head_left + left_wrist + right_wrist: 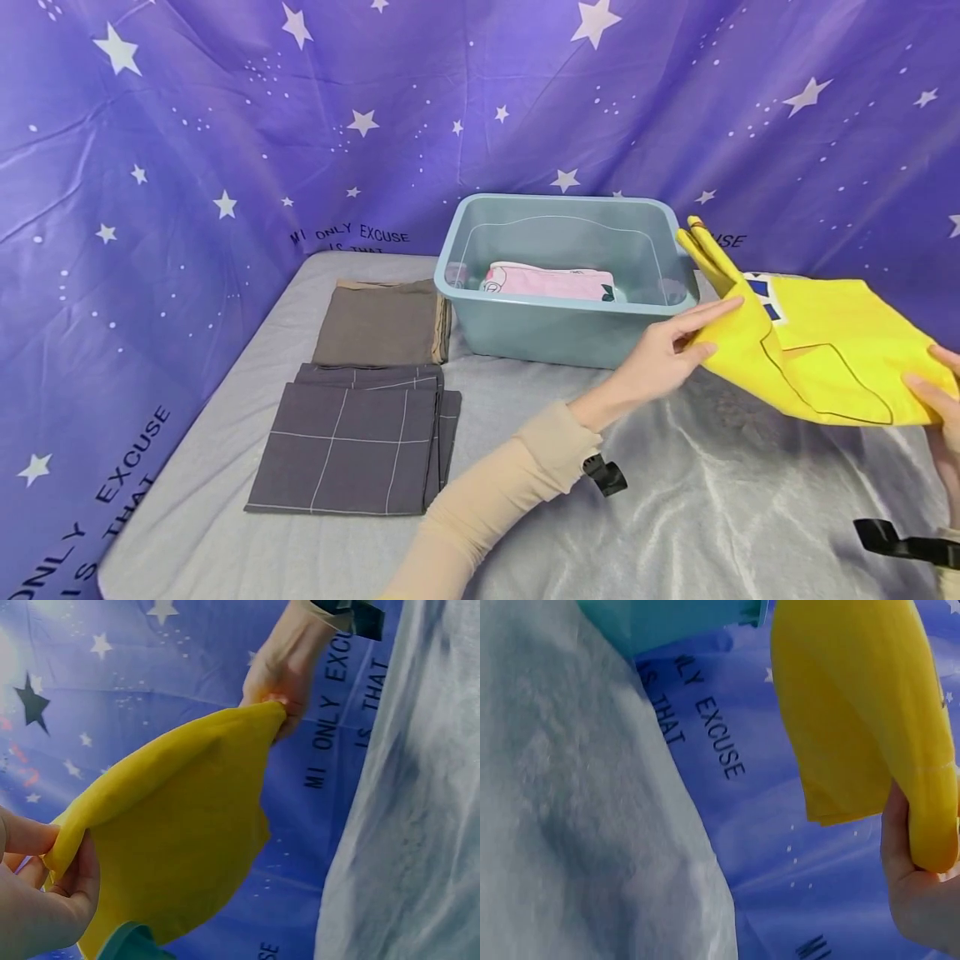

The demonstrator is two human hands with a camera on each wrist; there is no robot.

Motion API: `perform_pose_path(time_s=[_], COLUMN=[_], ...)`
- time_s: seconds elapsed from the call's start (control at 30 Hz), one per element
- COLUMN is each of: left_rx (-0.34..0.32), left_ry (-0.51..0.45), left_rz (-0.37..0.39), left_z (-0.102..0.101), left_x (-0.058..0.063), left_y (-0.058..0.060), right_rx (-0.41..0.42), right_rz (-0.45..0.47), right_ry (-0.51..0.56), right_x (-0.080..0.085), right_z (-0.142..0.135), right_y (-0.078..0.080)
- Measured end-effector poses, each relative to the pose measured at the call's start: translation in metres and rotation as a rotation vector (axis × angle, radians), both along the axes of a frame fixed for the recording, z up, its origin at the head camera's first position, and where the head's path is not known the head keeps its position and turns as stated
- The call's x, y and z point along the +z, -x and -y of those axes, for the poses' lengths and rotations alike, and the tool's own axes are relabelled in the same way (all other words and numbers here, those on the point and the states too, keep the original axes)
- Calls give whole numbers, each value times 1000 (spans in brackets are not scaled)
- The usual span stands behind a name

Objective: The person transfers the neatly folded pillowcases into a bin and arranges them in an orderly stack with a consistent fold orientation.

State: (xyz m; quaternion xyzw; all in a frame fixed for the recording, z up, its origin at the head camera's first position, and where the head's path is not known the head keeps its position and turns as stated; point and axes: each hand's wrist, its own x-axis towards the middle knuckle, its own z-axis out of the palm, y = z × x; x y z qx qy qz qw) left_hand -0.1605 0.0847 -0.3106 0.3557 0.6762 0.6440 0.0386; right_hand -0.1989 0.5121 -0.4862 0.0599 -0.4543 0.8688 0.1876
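Note:
A folded yellow cloth (840, 358) with a dark line print and a white-and-blue patch is held up between both hands, just right of a blue-grey plastic bin (540, 333). My left hand (656, 350) pinches its left end, thumb below and fingers above. At the far right of the head view, my right hand (941, 396) grips the other end; the right wrist view shows thumb and fingers (898, 840) around the cloth's edge. Inside the bin lies a folded pink cloth (551, 282) with a printed pattern.
Left of the bin, a folded brown cloth (378, 325) lies on the grey-covered surface (202, 467). In front of it is a folded dark grey cloth (345, 450) with white grid lines. A purple star-printed curtain (420, 100) hangs behind and along the left.

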Motion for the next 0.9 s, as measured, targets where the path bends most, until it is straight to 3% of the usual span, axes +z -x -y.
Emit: perform_pose_path(time_s=[0.07, 0.13, 0.3, 0.37, 0.47, 0.57, 0.73, 0.9], left_rx=[-13, -34, -49, -42, -23, -11, 1, 18], left_ry=[-42, -97, -190, -209, -219, -218, -231, -261], left_rz=[9, 18, 20, 20, 4, 4, 21, 105], left_z=[8, 12, 22, 26, 32, 38, 47, 56], left_x=[9, 10, 12, 13, 14, 14, 14, 7], left_y=[-5, -5, -4, -3, -2, -1, 1, 10], right_rx=[49, 98, 189, 180, 147, 144, 207, 201], right_rz=[-25, -69, -128, -123, -120, -126, -162, -145], right_ry=[47, 72, 144, 168, 160, 162, 121, 103], right_x=[1, 6, 61, 88, 111, 114, 105, 130], right_z=[0, 5, 67, 98, 125, 128, 117, 144], right_y=[4, 5, -17, -30, -41, -39, -26, -33])
